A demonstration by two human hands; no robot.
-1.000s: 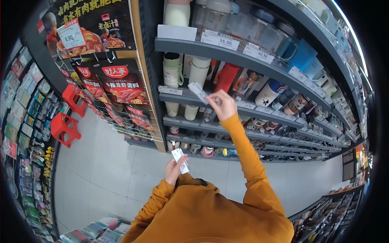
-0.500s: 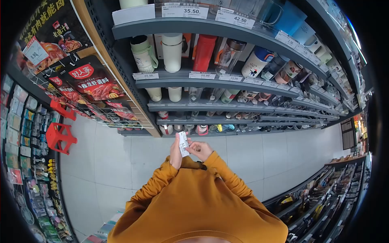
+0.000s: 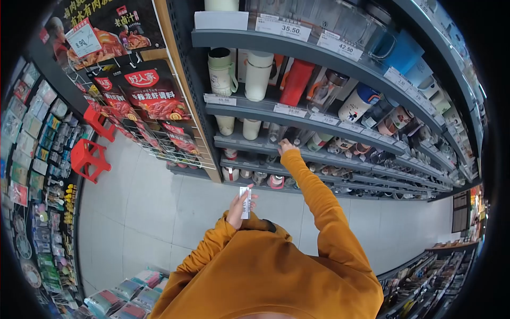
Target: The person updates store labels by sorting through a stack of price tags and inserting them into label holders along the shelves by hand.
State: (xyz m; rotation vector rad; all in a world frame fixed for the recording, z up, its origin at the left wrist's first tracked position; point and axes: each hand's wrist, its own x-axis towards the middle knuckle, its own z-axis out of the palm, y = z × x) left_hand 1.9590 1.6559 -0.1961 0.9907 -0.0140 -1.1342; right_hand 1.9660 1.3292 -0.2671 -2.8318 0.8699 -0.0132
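My left hand (image 3: pixel 237 208) is closed around a small stack of white price labels (image 3: pixel 245 202), held in front of my body above the floor. My right hand (image 3: pixel 286 145) reaches forward to the front edge of a lower shelf (image 3: pixel 241 143), below the row of bottles. Its fingers are curled at the edge strip; what lies between them is too small to make out. Just above that hand is a clear glass cup (image 3: pixel 275 132). To its left, a white cup (image 3: pixel 251 128) stands on the same shelf.
On the shelf above stand a white bottle (image 3: pixel 258 76), a red bottle (image 3: pixel 297 82) and a clear tumbler (image 3: pixel 326 91). Seasoning packets (image 3: pixel 156 94) hang on a rack at the left. A red stool (image 3: pixel 91 161) stands on the floor (image 3: pixel 138 202). Packaged goods (image 3: pixel 106 302) lie at the lower left.
My right hand has left the labels and stretched forward to the shelf edge. My left hand keeps the labels, now a little lower. The view has shifted, so the shelves sit further right.
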